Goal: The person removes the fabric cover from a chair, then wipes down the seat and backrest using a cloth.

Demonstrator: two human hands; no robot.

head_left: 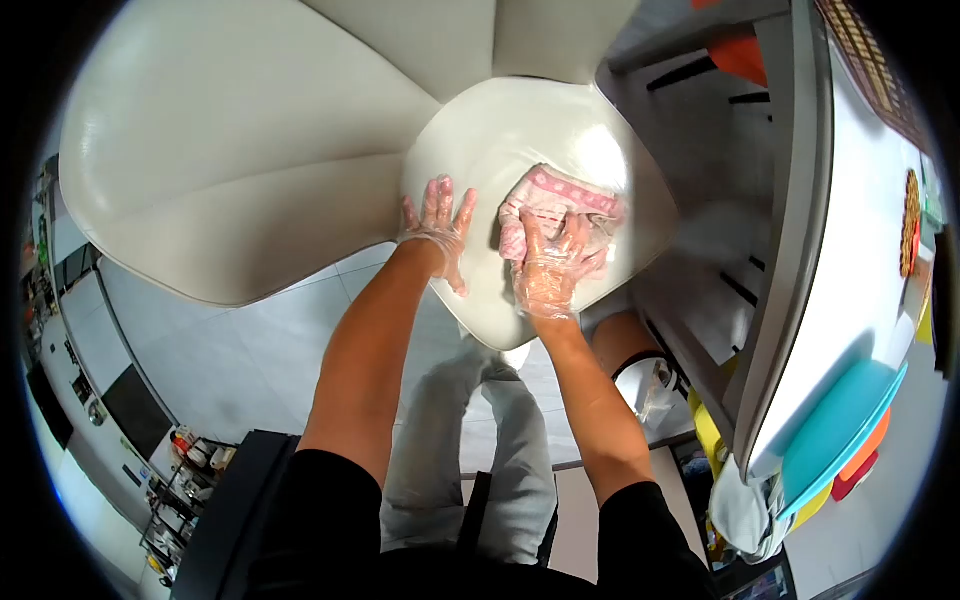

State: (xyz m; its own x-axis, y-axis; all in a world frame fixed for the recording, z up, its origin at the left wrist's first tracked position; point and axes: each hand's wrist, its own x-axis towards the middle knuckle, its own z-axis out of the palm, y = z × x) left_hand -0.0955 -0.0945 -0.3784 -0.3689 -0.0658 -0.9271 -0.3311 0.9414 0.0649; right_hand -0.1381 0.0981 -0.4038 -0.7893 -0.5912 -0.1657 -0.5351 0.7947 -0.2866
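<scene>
item: one cloth, pink and white, lying on the cream seat. it is loosely folded and creased, with a patterned pink band along its far edge. judged light, soft and limp; no risk of breakage expected. it should slide readily over the seat, which is smooth and glossy, and so may bunch under pressure; whether it is damp cannot be told. best hold: a flat palm over the middle to press it, or a pinch at the banded edge or the bunched left side to lift it.

position: the cloth is directly beneath the right hand, showing beyond the fingertips and to the left of them. that hand is palm down, fingers apart and laid across the folds, not clamped. the left hand is also spread, fingers apart and holding nothing; it appears to rest on the seat's left edge, beside the backrest, with the cloth to its right, near but not touching. both hands wear clear gloves.
</scene>
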